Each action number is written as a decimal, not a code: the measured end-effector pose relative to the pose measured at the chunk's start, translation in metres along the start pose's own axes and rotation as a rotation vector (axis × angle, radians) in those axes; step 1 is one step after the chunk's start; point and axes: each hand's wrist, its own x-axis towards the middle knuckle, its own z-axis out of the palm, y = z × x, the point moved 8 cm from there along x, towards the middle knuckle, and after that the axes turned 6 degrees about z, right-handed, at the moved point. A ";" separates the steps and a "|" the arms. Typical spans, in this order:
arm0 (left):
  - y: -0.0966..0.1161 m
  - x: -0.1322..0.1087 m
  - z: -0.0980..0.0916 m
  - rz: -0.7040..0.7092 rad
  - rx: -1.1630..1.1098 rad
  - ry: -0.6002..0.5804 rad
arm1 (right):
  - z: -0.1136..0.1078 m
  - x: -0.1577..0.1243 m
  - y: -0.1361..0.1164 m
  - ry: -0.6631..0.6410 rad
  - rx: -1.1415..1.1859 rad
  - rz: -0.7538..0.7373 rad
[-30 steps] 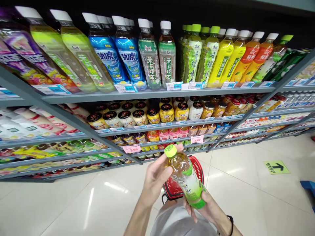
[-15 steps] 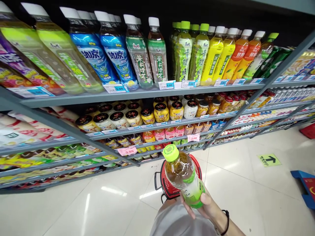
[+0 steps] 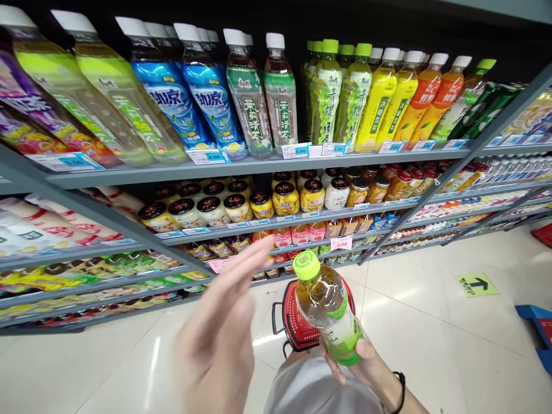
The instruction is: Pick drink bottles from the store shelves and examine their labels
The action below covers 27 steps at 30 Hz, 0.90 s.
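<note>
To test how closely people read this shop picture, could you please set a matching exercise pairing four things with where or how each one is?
Column one:
1. Bottle with green cap
2. Left hand
3. Red basket
4. Green arrow sign

Column two:
A. On the floor, right of the basket
B. Held in the right hand
C. Raised, open, holding nothing
D. Behind the held bottle

Pairs: 1-B, 2-C, 3-D, 4-A.
</note>
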 end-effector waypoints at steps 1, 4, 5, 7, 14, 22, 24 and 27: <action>-0.004 0.001 0.005 0.002 0.071 -0.036 | 0.002 0.001 0.000 -0.017 0.004 -0.004; -0.031 0.002 0.017 -0.073 0.159 -0.166 | 0.003 0.003 -0.001 -0.046 0.024 -0.012; -0.041 0.001 0.018 -0.109 0.119 -0.187 | 0.003 0.004 0.000 -0.048 0.029 -0.012; -0.054 -0.001 0.016 -0.156 0.042 -0.211 | 0.001 0.004 0.001 -0.031 0.024 -0.004; -0.060 -0.007 0.009 -0.180 -0.009 -0.264 | -0.002 0.001 0.009 -0.005 -0.002 0.024; -0.050 -0.014 0.016 -0.165 -0.030 -0.334 | -0.012 0.004 0.013 -0.007 0.016 0.022; -0.047 -0.016 0.017 -0.145 -0.044 -0.384 | -0.010 0.003 0.011 -0.017 0.008 0.002; -0.047 -0.018 0.016 -0.138 -0.066 -0.406 | -0.009 0.002 0.011 -0.010 -0.006 -0.006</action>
